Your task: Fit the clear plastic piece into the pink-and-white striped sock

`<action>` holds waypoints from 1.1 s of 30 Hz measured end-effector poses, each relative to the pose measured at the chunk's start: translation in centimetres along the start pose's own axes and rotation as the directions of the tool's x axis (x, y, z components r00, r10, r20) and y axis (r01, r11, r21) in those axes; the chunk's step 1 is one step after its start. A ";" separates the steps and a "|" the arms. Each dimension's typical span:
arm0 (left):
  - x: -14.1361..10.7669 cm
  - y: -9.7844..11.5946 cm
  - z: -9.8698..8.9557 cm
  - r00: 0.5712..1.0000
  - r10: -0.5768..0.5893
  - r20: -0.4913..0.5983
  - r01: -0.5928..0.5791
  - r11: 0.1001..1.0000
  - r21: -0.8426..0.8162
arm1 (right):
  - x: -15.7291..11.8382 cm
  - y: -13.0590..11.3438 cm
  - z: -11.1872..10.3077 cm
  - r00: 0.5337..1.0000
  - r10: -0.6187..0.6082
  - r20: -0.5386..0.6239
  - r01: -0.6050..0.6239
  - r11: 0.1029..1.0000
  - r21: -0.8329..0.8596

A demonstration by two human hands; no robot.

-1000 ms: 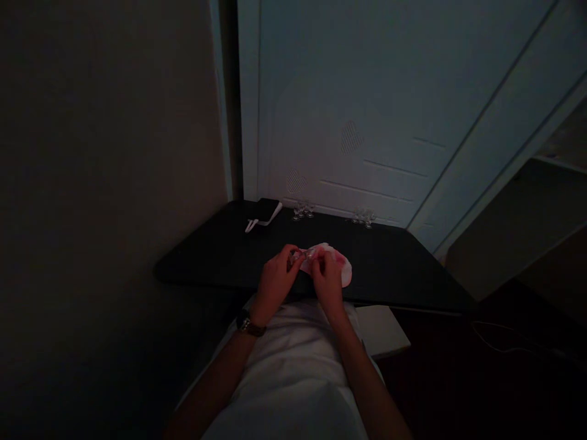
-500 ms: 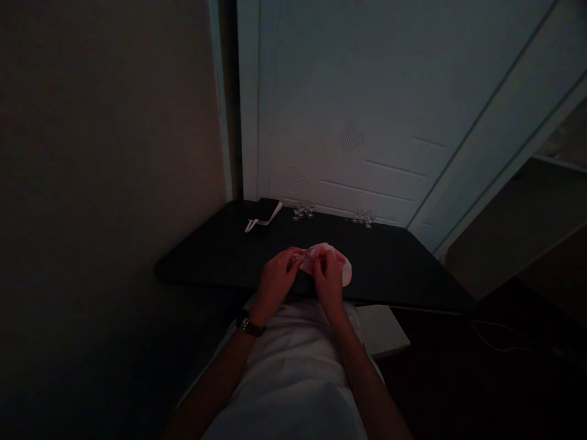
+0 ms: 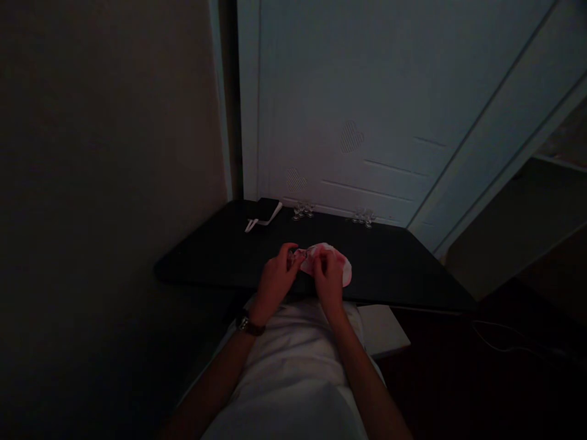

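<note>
A pink-and-white cloth (image 3: 346, 273), flat and crumpled in places, lies on the dark tabletop under my right hand. My right hand (image 3: 328, 269) is closed in a pinch at the cloth's near side. Just left of it, my left hand (image 3: 279, 272) grips a small clear, shiny piece (image 3: 300, 253) between thumb and fingers. That piece meets the cloth's left edge; its exact kind is too dim and small to tell. A dark wristwatch (image 3: 247, 324) is on my left wrist.
The black table (image 3: 211, 256) stands against a pale panel with heart patterns (image 3: 351, 137). Along its back edge are two clusters of small clear pieces, one left (image 3: 303, 211) and one right (image 3: 364, 217). A black-and-white object (image 3: 268, 211) lies back left. Below the table is a white box-like object (image 3: 384, 330).
My left index finger has lifted and opened slightly from the clear piece, which has shifted a little in the grip. The right hand and cloth look nearly the same.
</note>
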State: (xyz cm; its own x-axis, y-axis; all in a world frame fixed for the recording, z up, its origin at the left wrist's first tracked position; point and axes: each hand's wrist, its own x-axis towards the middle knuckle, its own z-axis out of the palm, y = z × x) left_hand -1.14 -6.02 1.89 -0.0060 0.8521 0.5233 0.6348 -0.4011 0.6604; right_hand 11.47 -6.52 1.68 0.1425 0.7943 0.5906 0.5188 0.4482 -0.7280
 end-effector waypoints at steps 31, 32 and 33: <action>-0.1 0.0 -0.2 0.999 0.038 -0.004 -0.038 0.999 0.015 | 0.0 -0.1 0.0 0.997 0.036 -0.073 -0.035 0.999 0.009; -0.1 -0.1 -0.1 0.999 0.034 -0.017 -0.034 0.999 0.014 | 0.0 -0.1 0.1 0.997 0.037 -0.075 -0.036 0.999 0.013; -0.2 -0.1 0.0 0.999 0.031 -0.027 -0.030 0.999 0.013 | 0.0 -0.1 0.1 0.997 0.034 -0.072 -0.033 0.999 0.016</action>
State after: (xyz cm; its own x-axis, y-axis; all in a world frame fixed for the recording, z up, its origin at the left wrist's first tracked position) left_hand -1.22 -6.13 1.77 -0.0077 0.8300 0.5577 0.6447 -0.4222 0.6372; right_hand 11.33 -6.54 1.76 0.2207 0.7776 0.5888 0.4999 0.4282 -0.7528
